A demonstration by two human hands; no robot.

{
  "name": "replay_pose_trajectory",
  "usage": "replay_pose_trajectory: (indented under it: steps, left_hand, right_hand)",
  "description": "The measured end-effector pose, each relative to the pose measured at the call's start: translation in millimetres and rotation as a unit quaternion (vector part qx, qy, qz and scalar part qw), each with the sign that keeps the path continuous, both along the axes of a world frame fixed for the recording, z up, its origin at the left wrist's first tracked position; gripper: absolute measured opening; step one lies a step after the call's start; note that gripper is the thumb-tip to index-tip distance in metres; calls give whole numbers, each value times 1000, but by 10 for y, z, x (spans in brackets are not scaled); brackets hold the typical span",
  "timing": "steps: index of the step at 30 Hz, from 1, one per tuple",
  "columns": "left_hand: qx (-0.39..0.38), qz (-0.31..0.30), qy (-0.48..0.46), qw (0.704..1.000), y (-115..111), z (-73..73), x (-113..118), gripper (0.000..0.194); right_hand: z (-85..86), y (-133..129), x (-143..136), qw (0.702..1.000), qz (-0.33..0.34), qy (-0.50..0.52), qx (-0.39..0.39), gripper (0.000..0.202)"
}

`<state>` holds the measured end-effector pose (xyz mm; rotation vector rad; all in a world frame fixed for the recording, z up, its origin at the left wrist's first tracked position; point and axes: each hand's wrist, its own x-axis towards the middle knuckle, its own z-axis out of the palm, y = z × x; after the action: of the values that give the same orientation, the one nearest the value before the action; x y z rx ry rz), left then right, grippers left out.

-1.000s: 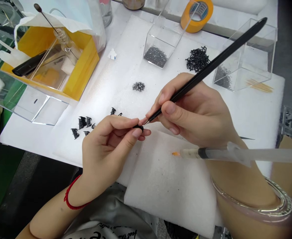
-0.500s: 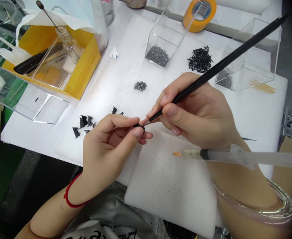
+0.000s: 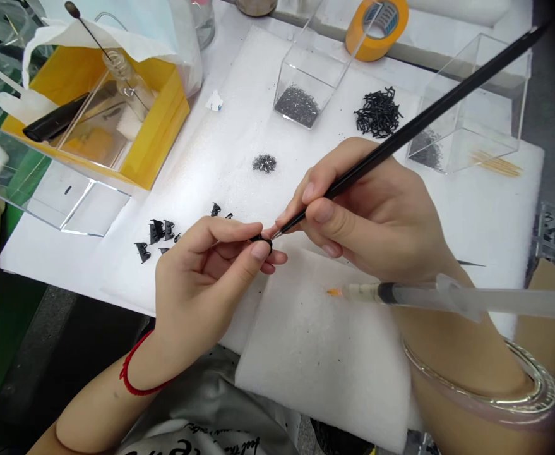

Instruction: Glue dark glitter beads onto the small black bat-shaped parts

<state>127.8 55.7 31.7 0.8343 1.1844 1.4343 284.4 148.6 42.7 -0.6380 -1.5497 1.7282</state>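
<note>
White foam (image 3: 206, 158) lies beneath the black tool (image 3: 400, 138), near orange tape (image 3: 358, 39).

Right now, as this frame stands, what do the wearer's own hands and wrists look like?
Both hands are ungloved, with no sleeves over the visible forearms. The left hand has a red cord bracelet at its wrist; the right hand, a shiny silvery bangle beside a paler one.

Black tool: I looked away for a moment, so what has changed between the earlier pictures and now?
The black tool's far end has swung outward, to the picture's right; its tip is still at the black piece. Nothing was visibly taken or let go: the right hand keeps the tool, the left hand the piece.
</note>
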Motion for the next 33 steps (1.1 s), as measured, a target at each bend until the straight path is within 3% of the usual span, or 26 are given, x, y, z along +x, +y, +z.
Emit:
replay_pose_trajectory:
  steps: [8,13,19,22,33]
  left_hand:
    - [1,-2,2,1000,0,-4,0,19]
    - [9,7,7,1000,7,3,-1,20]
    - [-2,-1,27,1000,-1,32,-9,18]
    - [-2,0,34,999,5,32,-14,18]
    - [-22,0,4,1000,12,28,-33,17]
  right_hand:
    - [-47,60,17,999,22,-4,26,14]
    - [-48,51,-1,999,-5,2,45,12]
    - [21,20,22,998,-35,-4,57,13]
    - [84,-10,49,996,-40,-56,48,14]
    - [23,18,46,999,0,-4,45,15]
